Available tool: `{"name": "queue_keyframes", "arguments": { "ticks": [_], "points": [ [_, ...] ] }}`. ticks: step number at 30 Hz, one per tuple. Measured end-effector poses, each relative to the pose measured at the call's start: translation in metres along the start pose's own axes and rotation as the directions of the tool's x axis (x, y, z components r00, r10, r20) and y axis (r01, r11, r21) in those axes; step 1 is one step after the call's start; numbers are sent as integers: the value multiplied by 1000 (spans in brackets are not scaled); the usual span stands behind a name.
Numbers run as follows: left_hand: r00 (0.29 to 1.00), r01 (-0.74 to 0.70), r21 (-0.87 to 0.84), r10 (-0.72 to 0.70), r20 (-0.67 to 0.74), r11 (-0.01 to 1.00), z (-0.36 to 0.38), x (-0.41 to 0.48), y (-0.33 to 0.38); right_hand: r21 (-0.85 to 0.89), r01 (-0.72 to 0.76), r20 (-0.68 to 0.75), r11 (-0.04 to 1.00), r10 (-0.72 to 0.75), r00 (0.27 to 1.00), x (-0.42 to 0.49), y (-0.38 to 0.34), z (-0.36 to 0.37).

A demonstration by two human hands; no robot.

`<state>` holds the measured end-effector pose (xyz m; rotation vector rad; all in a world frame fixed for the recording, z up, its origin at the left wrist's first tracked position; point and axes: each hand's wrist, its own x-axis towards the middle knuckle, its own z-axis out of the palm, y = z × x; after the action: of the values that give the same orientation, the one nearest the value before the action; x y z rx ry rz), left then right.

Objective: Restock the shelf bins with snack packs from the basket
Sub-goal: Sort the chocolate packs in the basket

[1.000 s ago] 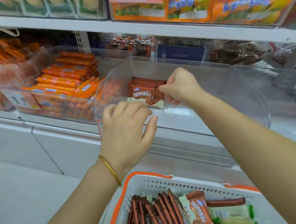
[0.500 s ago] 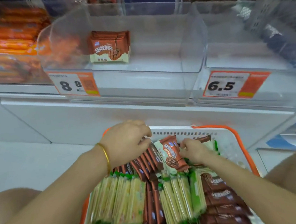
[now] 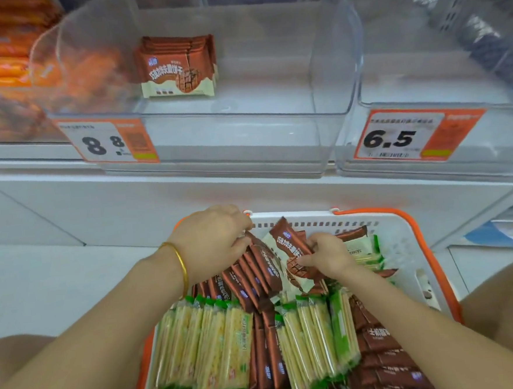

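A white basket with an orange rim (image 3: 403,229) sits low in front of me, full of brown chocolate wafer packs (image 3: 256,273) and green-and-yellow cracker packs (image 3: 217,349). My left hand (image 3: 213,243), with a gold bangle on the wrist, pinches the tops of several brown packs at the basket's far end. My right hand (image 3: 326,254) grips one brown pack (image 3: 292,246) that is tilted up. Above, a clear shelf bin (image 3: 273,111) holds a small stack of the same brown packs (image 3: 176,67) at its left.
Price tags reading 8.8 (image 3: 106,142) and 6.5 (image 3: 409,136) hang on the bin fronts. A bin of orange sausage packs (image 3: 0,66) stands to the left. Another clear bin (image 3: 441,78) is at the right. More dark brown packs (image 3: 382,355) fill the basket's near right.
Both hands came down from the shelf bin into the basket and took hold of brown packs. The view tilted down towards the basket, and the stack stays in the bin.
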<state>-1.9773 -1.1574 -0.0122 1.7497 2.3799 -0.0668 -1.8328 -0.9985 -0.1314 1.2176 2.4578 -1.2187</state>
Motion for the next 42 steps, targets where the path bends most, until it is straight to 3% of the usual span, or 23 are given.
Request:
{"name": "queue_keyframes", "arguments": {
  "ticks": [3,6,9,12,14,17,18,20,22,23,26,30,33,36,39,42],
  "points": [
    [998,60,-109,-63,-25,992,0,0,-1,92,91,69,992,-97,993,-17,-26,-32],
    [984,125,-366,-163,-73,922,-5,-2,3,343,165,108,925,-213,971,-45,-52,-56],
    [958,151,-662,-275,-87,734,-19,-5,7,555,147,121,819,-254,960,-68,-73,-66],
    [918,77,-869,-374,-129,489,-40,-14,7,733,90,121,675,-260,958,-84,-88,-74],
    [884,-10,-935,-433,-174,355,-56,-22,4,834,54,138,549,-303,943,-95,-101,-79],
    [828,-135,-958,-502,-249,252,-82,-31,-8,840,141,83,525,-380,921,-110,-135,-91],
    [792,-179,-951,-537,-292,254,-91,-31,-15,816,209,34,539,-407,913,-110,-150,-97],
    [648,-250,-906,-636,-419,342,-109,-25,-33,746,357,-83,562,-455,887,-103,-186,-114],
    [498,-208,-824,-668,-553,527,-124,-16,-56,691,447,-189,568,-455,870,-84,-222,-131],
    [474,-115,-750,-627,-618,652,-127,-13,-66,664,466,-226,584,-438,870,-69,-238,-138],
    [600,147,-438,-433,-673,887,-110,-4,-91,572,405,-241,713,-326,914,-11,-271,-138],
    [715,344,-157,-367,-595,926,-93,1,-90,434,272,-222,858,-191,956,62,-292,-119],
    [754,369,-94,-357,-552,925,-96,4,-86,156,259,-313,953,-201,928,99,-297,-109],
    [755,354,-89,-341,-560,931,-91,6,-88,-98,181,-372,979,-205,905,113,-297,-104],
    [732,335,-73,-309,-607,939,-90,5,-89,-161,145,-403,976,-200,893,121,-300,-97],
    [732,317,-95,-308,-608,944,-89,4,-89,-82,177,-387,981,-195,901,126,-304,-88]
  ]
}}
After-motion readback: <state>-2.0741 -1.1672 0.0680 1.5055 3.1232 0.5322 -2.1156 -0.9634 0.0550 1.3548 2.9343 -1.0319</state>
